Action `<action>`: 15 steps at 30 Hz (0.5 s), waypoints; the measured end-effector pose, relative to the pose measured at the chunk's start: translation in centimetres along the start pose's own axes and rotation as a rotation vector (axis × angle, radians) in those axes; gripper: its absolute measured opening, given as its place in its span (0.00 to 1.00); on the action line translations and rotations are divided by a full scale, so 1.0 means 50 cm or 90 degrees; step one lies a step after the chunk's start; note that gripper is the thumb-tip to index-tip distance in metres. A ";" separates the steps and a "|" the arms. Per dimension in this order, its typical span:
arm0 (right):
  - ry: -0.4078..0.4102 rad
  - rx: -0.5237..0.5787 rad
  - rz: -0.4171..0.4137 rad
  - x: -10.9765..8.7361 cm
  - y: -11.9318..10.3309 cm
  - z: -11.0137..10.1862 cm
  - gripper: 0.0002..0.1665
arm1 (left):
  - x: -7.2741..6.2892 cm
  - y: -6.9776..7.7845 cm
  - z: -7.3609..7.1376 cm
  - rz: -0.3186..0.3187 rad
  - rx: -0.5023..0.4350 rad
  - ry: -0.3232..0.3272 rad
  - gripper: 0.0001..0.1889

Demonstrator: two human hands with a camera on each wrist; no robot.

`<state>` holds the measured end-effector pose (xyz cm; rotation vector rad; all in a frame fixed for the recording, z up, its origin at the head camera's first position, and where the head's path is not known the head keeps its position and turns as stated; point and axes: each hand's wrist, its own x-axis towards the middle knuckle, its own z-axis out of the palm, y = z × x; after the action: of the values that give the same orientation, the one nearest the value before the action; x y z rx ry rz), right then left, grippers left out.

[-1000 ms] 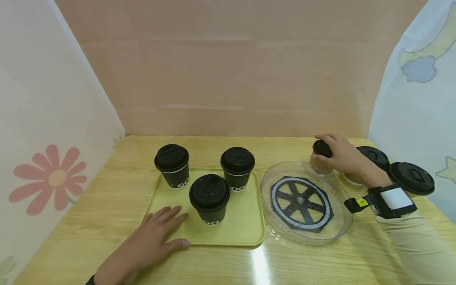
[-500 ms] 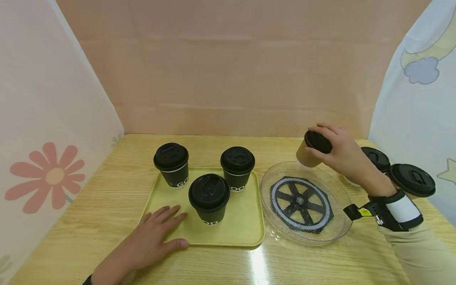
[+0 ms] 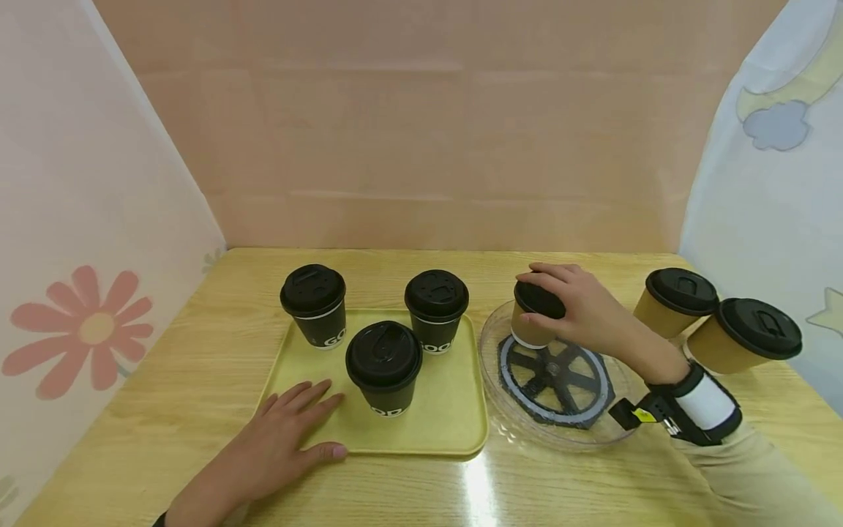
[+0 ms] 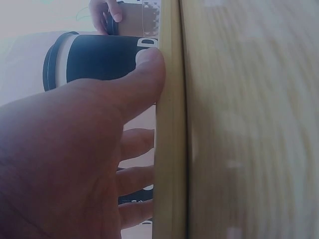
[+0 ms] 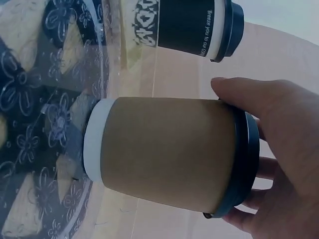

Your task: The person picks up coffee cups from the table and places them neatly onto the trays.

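My right hand (image 3: 586,315) grips a brown paper coffee cup (image 5: 169,152) by its black lid, thumb on one side and fingers on the other. This cup stands upright over the back left of a clear round plate (image 3: 492,391), its white base close over the black spoked wheel pattern (image 3: 553,373). My left hand (image 3: 290,432) rests with spread fingers on the front left corner of a yellow tray (image 3: 448,417). In the left wrist view the thumb lies along the tray edge, beside a black coffee cup (image 4: 104,57).
Three black lidded cups are on the tray: one at the back left (image 3: 312,300), one at the back right (image 3: 437,307) and one in front (image 3: 384,366). Two brown lidded cups, one farther back (image 3: 661,318) and one nearer (image 3: 718,348), stand right of the plate.
My right hand has lifted the brown cup from behind the plate's right side, carried it left and lowered it over the plate. My left hand has stayed on the tray.
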<state>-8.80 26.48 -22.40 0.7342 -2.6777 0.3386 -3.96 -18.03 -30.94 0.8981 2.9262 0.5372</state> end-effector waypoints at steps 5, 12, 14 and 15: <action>-0.024 0.011 0.014 0.003 0.002 -0.007 0.37 | -0.009 -0.007 0.003 -0.007 0.014 0.012 0.36; 0.057 -0.018 0.113 -0.031 0.060 -0.070 0.37 | -0.016 -0.012 0.002 -0.006 0.014 0.024 0.36; 0.061 -0.059 0.141 -0.045 0.088 -0.087 0.37 | -0.017 -0.013 0.000 -0.007 0.017 0.023 0.36; 0.053 -0.080 0.156 -0.052 0.103 -0.093 0.38 | -0.017 -0.014 0.000 -0.007 0.019 0.023 0.36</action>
<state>-8.20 33.40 -19.85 0.3476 -2.6836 0.2518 -3.62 -19.06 -31.22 0.8831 2.9777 0.5168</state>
